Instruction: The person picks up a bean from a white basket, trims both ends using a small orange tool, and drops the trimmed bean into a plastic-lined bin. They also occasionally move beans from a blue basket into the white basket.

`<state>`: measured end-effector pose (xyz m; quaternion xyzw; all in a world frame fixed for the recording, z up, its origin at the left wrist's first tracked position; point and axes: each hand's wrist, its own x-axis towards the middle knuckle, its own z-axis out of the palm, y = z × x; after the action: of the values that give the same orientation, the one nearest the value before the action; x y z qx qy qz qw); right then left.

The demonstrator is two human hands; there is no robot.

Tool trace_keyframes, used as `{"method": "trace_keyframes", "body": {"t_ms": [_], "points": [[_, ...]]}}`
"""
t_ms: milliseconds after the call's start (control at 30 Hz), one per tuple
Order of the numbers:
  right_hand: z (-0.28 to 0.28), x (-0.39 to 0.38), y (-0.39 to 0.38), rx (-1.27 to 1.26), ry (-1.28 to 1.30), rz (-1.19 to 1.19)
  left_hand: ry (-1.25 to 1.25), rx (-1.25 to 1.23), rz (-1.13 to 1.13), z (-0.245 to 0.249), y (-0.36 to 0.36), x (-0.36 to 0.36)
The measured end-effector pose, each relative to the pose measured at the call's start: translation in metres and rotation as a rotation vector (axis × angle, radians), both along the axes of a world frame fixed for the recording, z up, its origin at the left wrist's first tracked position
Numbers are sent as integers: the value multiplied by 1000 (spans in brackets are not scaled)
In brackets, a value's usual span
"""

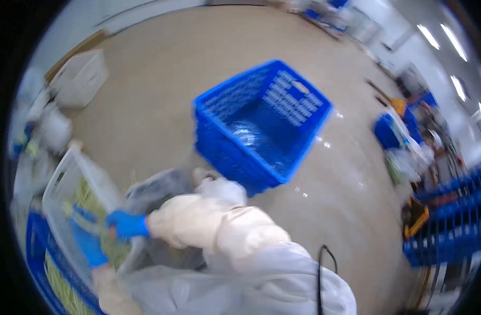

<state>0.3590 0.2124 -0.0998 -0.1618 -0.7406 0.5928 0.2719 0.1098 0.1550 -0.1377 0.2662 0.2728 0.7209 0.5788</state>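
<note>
As right hand (127, 224) touches clear crate (66, 176) rim, open floor (161, 89) beyond

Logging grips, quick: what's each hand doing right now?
Left hand: in the clear basket, on the greens; grip cannot be told.
Right hand: closed on the basket rim.

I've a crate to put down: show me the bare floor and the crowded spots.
Bare floor spreads between the white box and the blue crate; another strip lies right of that crate, before the blue stacks. Crowded: lower left, where the left hand and right hand meet the clear bin, and the far right edge.
</note>
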Motion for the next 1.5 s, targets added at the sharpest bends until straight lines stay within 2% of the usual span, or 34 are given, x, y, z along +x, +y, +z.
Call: {"method": "trace_keyframes", "body": {"t_ms": [33, 67, 100, 133, 167, 233, 333, 400, 433, 533, 600, 733, 767, 800, 833, 867, 900, 933, 1000, 1067, 1100, 1133, 1167, 1200, 1233, 1267, 1333, 1400, 1467, 1500], "points": [[19, 15, -4, -366, -19, 21, 1, 53, -53, 17, -3, 27], [14, 15, -2, -257, 48, 5, -118, 21, 14, 23, -1, 38], [1, 14, 0, -462, 108, 96, 56, -123, 282, 63, 0, 81], [19, 24, -1, -539, 39, 148, -49, -10, 173, 58, -2, 70], [15, 23, -2, -408, 59, 150, -183, -100, 300, 63, -1, 74], [32, 31, -3, -453, -37, 187, -230, -113, 343, 75, -2, 82], [38, 30, -10, -461, -40, 207, -310, -58, 385, 83, -6, 85], [39, 22, -10, -430, 29, 89, -333, -47, 353, 84, -4, 80], [39, 20, -12, -432, 22, 106, -336, -46, 371, 84, -6, 82], [44, 16, -14, -336, -24, 119, -260, -52, 384, 91, -7, 88], [45, 17, -13, -125, -86, 124, -253, -80, 398, 96, -8, 93], [39, 13, -16, -184, -55, 94, -217, -89, 422, 102, -6, 95], [38, 13, -19, 160, -81, 13, -220, -87, 424, 103, -5, 98], [38, 13, -21, 502, -103, -70, -55, -183, 490, 113, -4, 108], [37, 12, -23, 502, -102, -70, 113, -280, 551, 120, -4, 116], [34, 11, -26, 612, -206, -1, 113, -282, 549, 121, -6, 122], [35, 11, -27, 721, -310, 68, 339, -339, 472, 122, -7, 127], [36, 12, -27, 717, -313, 66, 564, -394, 388, 121, -7, 132], [43, 15, -24, 683, -365, 57, 659, -398, 433, 105, -5, 132], [55, 27, 8, 429, -46, -288, 1043, -401, 416, 103, -15, 121], [58, 41, 36, 332, 12, -419, 1021, -389, 429, 94, -19, 109], [56, 59, 70, -65, 154, -449, 1019, -391, 436, 86, -25, 97], [69, 75, 86, -129, 271, -605, 992, -402, 406, 79, -31, 84], [68, 94, 107, -161, 275, -740, 963, -413, 377, 77, -36, 76], [65, 106, 119, -194, 277, -875, 848, -555, 293, 95, -42, 76], [59, 107, 117, -193, 274, -868, 844, -557, 300, 105, -45, 78], [49, 108, 108, -192, 0, -713, 502, -516, 308, 114, -49, 82], [38, 108, 107, -291, 55, -728, 472, -475, 293, 112, -49, 72], [39, 131, 136, -287, 156, -962, 498, -417, 329, 123, -49, 67], [45, 134, 141, -323, 139, -1025, 411, -377, 369, 132, -50, 70]]}}
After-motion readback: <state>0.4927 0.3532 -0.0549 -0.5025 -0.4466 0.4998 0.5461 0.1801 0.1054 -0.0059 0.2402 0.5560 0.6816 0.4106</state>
